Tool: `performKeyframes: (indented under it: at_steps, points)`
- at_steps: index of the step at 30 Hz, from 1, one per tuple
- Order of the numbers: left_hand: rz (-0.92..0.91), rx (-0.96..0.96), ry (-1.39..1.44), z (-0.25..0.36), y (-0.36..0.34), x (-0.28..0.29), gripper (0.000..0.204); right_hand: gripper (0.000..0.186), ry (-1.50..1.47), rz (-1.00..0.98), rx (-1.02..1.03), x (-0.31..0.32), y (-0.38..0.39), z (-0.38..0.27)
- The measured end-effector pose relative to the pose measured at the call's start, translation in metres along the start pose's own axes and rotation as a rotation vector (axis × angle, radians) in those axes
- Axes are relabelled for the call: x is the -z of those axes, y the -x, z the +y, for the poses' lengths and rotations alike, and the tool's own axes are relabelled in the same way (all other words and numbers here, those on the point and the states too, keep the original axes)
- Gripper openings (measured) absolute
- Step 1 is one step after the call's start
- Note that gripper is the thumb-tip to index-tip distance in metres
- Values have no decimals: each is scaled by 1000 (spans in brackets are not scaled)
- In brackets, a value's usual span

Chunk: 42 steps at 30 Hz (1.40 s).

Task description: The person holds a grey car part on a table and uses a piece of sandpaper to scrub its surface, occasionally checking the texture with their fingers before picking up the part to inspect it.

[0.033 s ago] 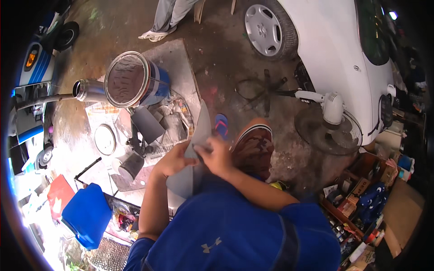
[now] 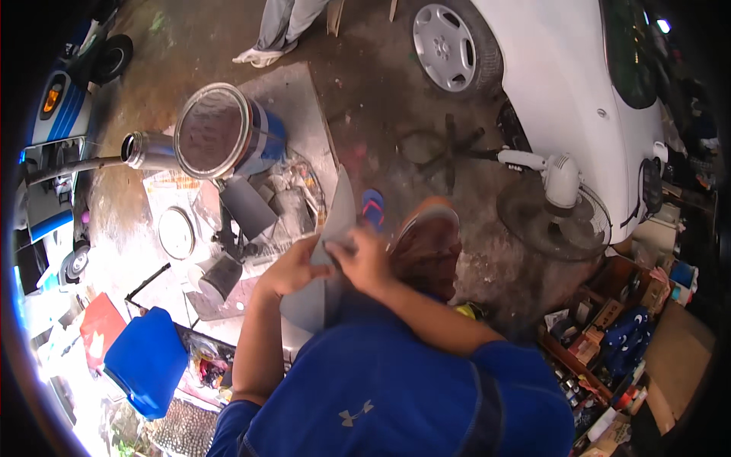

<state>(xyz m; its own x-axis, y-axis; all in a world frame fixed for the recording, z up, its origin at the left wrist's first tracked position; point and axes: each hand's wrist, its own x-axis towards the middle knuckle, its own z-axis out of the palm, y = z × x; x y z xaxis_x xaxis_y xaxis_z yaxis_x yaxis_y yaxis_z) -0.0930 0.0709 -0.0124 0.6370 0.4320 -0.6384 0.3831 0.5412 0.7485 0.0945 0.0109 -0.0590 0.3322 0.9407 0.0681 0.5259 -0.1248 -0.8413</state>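
Observation:
A long grey panel with a curved surface (image 2: 303, 311) stands on edge in front of my body, its narrow upper end pointing away from me. My left hand (image 2: 289, 270) grips the panel's left edge, thumb across the near face and the other fingers partly hidden. From the right, my right hand (image 2: 368, 263) reaches the panel with its fingers closed. A small dark piece (image 2: 332, 247) shows at its fingertips, against the panel; its kind is too small to tell. The lower end of the panel is hidden by my blue shirt (image 2: 396, 381).
A large paint bucket (image 2: 266, 141), a metal canister (image 2: 152, 151) and a grey can (image 2: 219, 279) stand or lie on a board at left. A blue plastic seat (image 2: 145, 364) is nearer. A fan (image 2: 562, 183), a white car (image 2: 567, 84) and cluttered boxes (image 2: 601, 327) are at right. Another person's legs (image 2: 285, 30) show beyond.

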Motion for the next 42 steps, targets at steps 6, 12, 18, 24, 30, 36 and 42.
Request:
performKeyframes:
  at_steps: [6,12,18,24,30,36,42]
  points:
    - [-76,38,-8,11,2,-5,53,44,115,40,-148,-19,-45,23]
    - [-28,28,-76,-11,-1,-3,54,46,53,-84,-83,-16,-39,21]
    - [15,-40,-57,-16,3,-1,53,44,20,-96,-21,-14,-1,6]
    - [-32,32,-38,16,2,-10,57,39,110,79,-105,-26,-65,37]
    - [18,-128,-81,-5,5,-2,56,40,6,-78,69,-8,10,4]
    - [-73,9,-59,8,2,-1,51,38,174,19,-86,-21,-50,23]
    - [-55,42,-140,2,3,-2,48,37,139,21,46,-23,-47,24]
